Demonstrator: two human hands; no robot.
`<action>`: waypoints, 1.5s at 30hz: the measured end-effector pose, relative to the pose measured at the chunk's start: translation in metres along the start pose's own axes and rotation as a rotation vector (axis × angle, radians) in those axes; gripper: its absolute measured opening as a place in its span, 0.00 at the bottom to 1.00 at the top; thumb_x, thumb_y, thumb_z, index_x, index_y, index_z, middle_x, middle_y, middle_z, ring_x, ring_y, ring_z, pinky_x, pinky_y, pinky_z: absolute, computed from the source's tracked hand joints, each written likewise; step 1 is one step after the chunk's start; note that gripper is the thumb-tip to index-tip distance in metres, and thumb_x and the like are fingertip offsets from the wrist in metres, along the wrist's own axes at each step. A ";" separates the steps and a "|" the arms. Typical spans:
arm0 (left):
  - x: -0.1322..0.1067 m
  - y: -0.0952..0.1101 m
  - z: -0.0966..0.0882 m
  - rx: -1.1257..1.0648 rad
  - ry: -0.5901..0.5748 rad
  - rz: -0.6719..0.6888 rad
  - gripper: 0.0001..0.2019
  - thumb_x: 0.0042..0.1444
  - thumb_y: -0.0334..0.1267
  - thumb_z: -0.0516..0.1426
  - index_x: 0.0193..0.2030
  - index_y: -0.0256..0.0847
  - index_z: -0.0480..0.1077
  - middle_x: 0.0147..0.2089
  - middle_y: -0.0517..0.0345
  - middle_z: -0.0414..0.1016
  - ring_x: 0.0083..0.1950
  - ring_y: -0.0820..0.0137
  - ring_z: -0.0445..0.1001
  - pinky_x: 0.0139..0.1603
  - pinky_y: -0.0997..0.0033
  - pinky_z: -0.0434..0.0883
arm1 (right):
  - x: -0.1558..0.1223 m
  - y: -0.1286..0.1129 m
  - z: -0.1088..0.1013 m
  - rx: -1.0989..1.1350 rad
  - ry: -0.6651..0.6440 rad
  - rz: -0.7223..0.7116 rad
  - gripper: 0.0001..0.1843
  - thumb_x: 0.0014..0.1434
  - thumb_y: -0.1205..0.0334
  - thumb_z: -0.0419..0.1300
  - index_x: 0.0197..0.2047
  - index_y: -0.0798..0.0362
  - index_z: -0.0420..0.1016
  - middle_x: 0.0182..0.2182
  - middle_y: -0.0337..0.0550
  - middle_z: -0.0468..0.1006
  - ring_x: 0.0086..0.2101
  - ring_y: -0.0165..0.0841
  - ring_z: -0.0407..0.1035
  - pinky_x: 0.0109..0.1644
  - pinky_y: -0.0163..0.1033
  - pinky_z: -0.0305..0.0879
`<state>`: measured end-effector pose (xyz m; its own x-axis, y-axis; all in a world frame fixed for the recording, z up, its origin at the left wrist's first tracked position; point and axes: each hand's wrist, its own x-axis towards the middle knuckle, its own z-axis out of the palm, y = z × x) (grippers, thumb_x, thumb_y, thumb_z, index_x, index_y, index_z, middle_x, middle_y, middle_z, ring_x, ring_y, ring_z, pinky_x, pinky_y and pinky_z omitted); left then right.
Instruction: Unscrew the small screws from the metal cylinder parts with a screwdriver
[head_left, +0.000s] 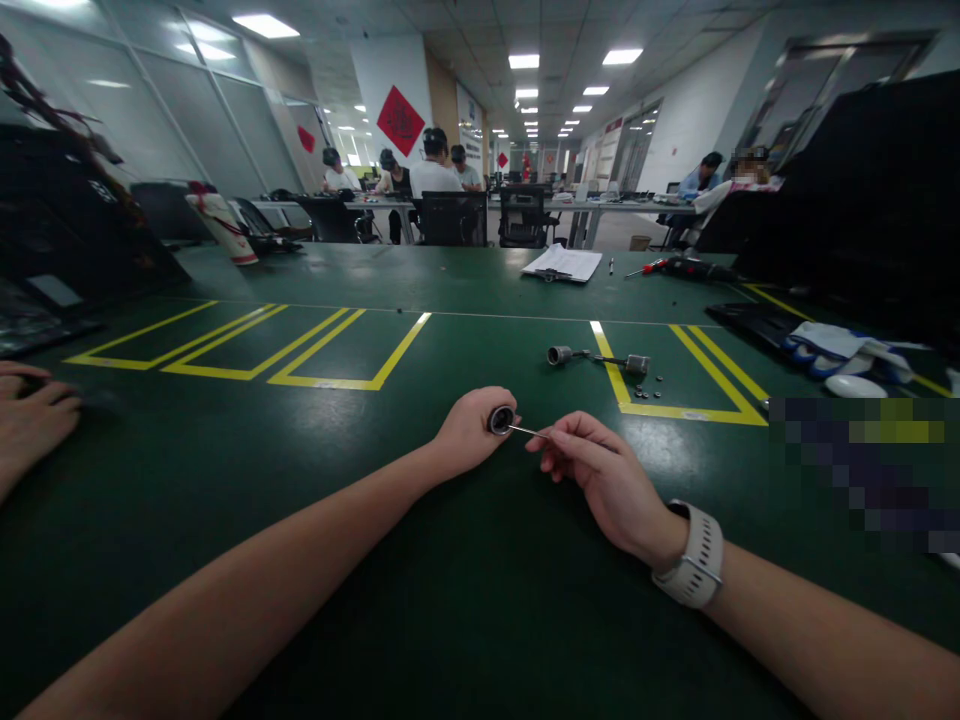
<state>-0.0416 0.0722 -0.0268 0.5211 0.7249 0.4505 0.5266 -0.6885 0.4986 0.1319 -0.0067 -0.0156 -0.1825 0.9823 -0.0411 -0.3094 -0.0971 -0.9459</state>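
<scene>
My left hand [471, 428] is wrapped round a short, round metal connector [501, 420], its open end turned toward my right hand. My right hand [589, 460], with a pale watch strap at the wrist, pinches a thin metal rod-like tool [529, 432]. The tip of this tool reaches the rim of the connector; whether it enters the opening cannot be made out. Beyond my right hand lies a short cable with metal connectors [559, 355] at its ends. Several tiny metal pieces [646, 392] are scattered beside it.
Yellow tape outlines [330, 383] mark the green table [360, 560]. A clipboard with paper [562, 262], a red-tipped screwdriver [651, 267], white-and-blue gloves [847, 350] and a white mouse [855, 386] lie farther off. Another person's hand [34, 415] rests at the left edge.
</scene>
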 end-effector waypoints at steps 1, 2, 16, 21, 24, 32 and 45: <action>0.000 0.000 0.000 -0.012 -0.007 0.005 0.07 0.52 0.33 0.55 0.26 0.37 0.62 0.26 0.64 0.62 0.28 0.75 0.62 0.29 0.76 0.60 | 0.001 0.000 -0.001 0.017 -0.008 0.011 0.03 0.55 0.62 0.58 0.31 0.52 0.70 0.33 0.41 0.78 0.30 0.31 0.65 0.34 0.39 0.57; 0.000 0.000 0.000 -0.029 -0.014 0.012 0.07 0.52 0.33 0.55 0.26 0.38 0.61 0.26 0.64 0.62 0.28 0.75 0.62 0.29 0.76 0.59 | 0.001 0.000 -0.002 0.035 -0.018 0.022 0.03 0.55 0.62 0.58 0.31 0.51 0.70 0.33 0.41 0.78 0.30 0.31 0.65 0.34 0.39 0.57; 0.000 0.000 0.001 -0.019 -0.033 0.021 0.07 0.52 0.32 0.55 0.25 0.38 0.61 0.25 0.64 0.61 0.27 0.75 0.61 0.28 0.76 0.59 | 0.000 -0.001 0.001 0.045 0.051 -0.017 0.04 0.53 0.61 0.60 0.29 0.52 0.70 0.30 0.41 0.78 0.29 0.32 0.65 0.34 0.39 0.57; 0.000 -0.003 0.002 0.061 -0.024 0.013 0.06 0.52 0.32 0.55 0.26 0.38 0.62 0.26 0.63 0.63 0.29 0.73 0.63 0.31 0.74 0.60 | -0.001 -0.002 0.002 -0.010 0.042 -0.018 0.05 0.53 0.60 0.59 0.29 0.52 0.70 0.30 0.42 0.77 0.29 0.32 0.65 0.34 0.40 0.57; 0.000 -0.002 0.001 0.033 -0.022 0.027 0.07 0.53 0.34 0.55 0.26 0.38 0.61 0.26 0.63 0.63 0.29 0.74 0.63 0.30 0.74 0.60 | 0.000 -0.001 0.001 -0.003 0.013 -0.013 0.04 0.54 0.61 0.59 0.30 0.52 0.70 0.31 0.42 0.77 0.30 0.32 0.65 0.34 0.39 0.57; -0.001 0.003 -0.002 -0.146 -0.062 0.023 0.07 0.52 0.34 0.55 0.26 0.37 0.62 0.25 0.64 0.62 0.27 0.76 0.62 0.28 0.76 0.60 | 0.002 -0.002 -0.003 0.075 -0.035 0.026 0.03 0.55 0.62 0.58 0.31 0.51 0.69 0.33 0.42 0.78 0.30 0.32 0.66 0.34 0.38 0.58; 0.000 -0.001 0.001 0.087 -0.033 0.020 0.06 0.52 0.31 0.55 0.26 0.38 0.62 0.26 0.63 0.63 0.30 0.73 0.63 0.32 0.73 0.60 | -0.001 0.000 0.000 -0.009 0.008 -0.002 0.04 0.55 0.62 0.58 0.30 0.52 0.70 0.31 0.41 0.77 0.30 0.31 0.65 0.35 0.39 0.57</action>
<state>-0.0412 0.0729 -0.0278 0.5530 0.7108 0.4347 0.5717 -0.7032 0.4226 0.1324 -0.0072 -0.0154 -0.1747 0.9837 -0.0418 -0.3014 -0.0939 -0.9489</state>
